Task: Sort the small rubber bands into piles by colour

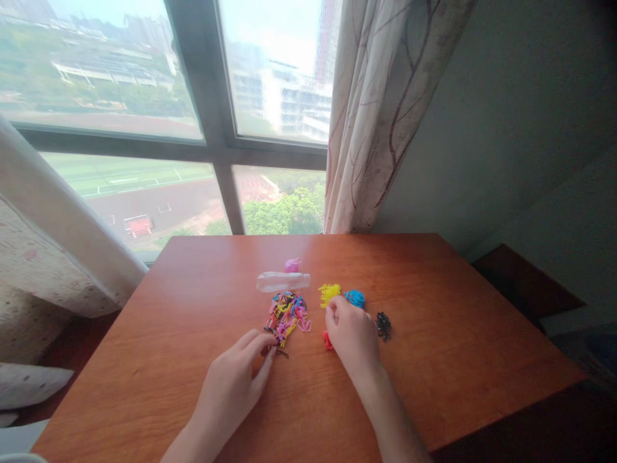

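Note:
A mixed pile of small coloured rubber bands (288,312) lies mid-table. My left hand (236,373) is at its near edge, thumb and fingertips closed on some dark and reddish bands. My right hand (354,334) hovers over the sorted heaps with its fingers pinched together; what they hold, if anything, is hidden. Its fingertips are beside the yellow rubber bands (330,294). Blue rubber bands (355,298) lie just beyond this hand and black rubber bands (383,325) to its right. Red rubber bands (328,341) show partly from under it.
Behind the mixed pile a clear plastic bottle (283,281) lies on its side, with a small pink-purple item (292,265) beyond it. The wooden table (168,334) reaches to a window and curtains (366,116). A white object's edge shows at the lower left.

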`<state>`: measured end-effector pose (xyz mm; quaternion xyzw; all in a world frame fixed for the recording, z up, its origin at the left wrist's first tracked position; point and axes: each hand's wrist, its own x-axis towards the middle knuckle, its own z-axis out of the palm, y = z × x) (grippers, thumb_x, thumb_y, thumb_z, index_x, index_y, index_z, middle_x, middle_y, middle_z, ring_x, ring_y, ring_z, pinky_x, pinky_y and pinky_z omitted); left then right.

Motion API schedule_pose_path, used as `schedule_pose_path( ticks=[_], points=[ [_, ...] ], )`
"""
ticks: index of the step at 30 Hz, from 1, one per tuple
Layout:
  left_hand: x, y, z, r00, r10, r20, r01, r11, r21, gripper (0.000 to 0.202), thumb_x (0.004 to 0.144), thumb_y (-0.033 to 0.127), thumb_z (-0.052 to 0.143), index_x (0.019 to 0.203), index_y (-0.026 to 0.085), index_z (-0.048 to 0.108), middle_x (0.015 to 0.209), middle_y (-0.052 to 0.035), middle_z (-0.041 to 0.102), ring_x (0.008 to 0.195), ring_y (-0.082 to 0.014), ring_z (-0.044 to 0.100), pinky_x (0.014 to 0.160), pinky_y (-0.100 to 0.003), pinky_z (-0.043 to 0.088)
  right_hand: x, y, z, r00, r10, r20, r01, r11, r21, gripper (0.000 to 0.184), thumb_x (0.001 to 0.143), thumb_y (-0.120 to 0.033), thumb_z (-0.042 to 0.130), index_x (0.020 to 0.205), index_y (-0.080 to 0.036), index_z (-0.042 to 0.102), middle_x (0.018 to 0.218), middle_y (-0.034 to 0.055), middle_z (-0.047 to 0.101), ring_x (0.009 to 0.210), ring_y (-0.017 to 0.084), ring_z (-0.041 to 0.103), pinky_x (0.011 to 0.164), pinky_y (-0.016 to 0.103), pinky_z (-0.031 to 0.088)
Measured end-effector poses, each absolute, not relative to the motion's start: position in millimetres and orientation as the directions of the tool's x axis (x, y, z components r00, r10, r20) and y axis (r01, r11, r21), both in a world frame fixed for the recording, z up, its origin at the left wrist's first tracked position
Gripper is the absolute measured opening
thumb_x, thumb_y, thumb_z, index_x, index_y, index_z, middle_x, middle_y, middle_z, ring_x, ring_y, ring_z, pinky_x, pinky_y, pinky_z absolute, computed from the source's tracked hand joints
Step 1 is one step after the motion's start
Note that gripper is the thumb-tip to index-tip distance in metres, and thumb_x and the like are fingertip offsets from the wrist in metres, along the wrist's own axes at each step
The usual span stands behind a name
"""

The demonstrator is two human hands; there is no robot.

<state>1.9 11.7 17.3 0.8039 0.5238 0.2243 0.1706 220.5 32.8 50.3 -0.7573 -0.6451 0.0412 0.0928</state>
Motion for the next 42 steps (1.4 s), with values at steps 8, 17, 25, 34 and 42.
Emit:
schedule_pose_path(
  ticks=[8,17,25,34,42],
  points=[
    [13.7,7.8,22.7,0.365,0.916,0.167,0.827,-0.402,0.393,0.025,0.095,0.028,0.041,0.092,0.026,0.065,0.09,-0.0001,0.07,0.076,-0.0144,0.069,0.064,-0.022,0.049,232.5,48.3,48.4,0.188,0.981,0.053,0.974,-0.179,-0.141,0.02,0.098,-0.024,0.051,0.089,-0.023,0.069,0.08,0.0038,0.073,0.07,0.016,0.068,0.056,0.023,0.034],
    [37.2,9.8,26.5,0.342,0.94,0.02,0.929,-0.341,0.143,0.024,0.096,0.024,0.041,0.096,0.022,0.065,0.1,-0.0062,0.07,0.088,-0.0211,0.07,0.061,-0.025,0.048,196.0,14.9,46.5,0.02,1.0,-0.011,0.976,-0.022,-0.216,0.015,0.096,-0.022,0.054,0.09,-0.024,0.067,0.084,0.0032,0.073,0.076,0.019,0.069,0.059,0.024,0.037],
    [45.4,14.3,33.9,0.279,0.954,-0.11,0.959,-0.273,0.074,0.027,0.097,0.02,0.037,0.092,0.02,0.063,0.093,-0.0069,0.072,0.083,-0.0217,0.072,0.057,-0.024,0.043,181.0,12.6,46.7,0.009,0.996,-0.085,0.969,-0.03,-0.245,0.015,0.096,-0.022,0.053,0.092,-0.021,0.067,0.088,0.0077,0.073,0.08,0.022,0.07,0.063,0.026,0.043],
    [28.7,12.8,40.7,0.237,0.971,-0.041,0.943,-0.219,0.251,0.018,0.094,0.024,0.045,0.092,0.024,0.063,0.092,-0.0006,0.073,0.08,-0.0178,0.07,0.064,-0.025,0.043,179.2,7.9,46.7,-0.012,0.995,-0.094,0.952,-0.017,-0.306,0.01,0.095,-0.023,0.054,0.096,-0.022,0.065,0.089,0.0049,0.073,0.082,0.021,0.07,0.065,0.025,0.044],
    [32.0,34.1,52.8,0.317,0.945,0.077,0.872,-0.323,0.368,0.018,0.094,0.029,0.046,0.091,0.024,0.063,0.084,0.0005,0.07,0.071,-0.0145,0.065,0.06,-0.023,0.04,171.6,-6.0,45.9,0.028,0.983,-0.181,0.954,-0.08,-0.288,0.01,0.094,-0.021,0.055,0.1,-0.021,0.063,0.089,0.0071,0.073,0.082,0.025,0.071,0.065,0.028,0.048]
  ],
)
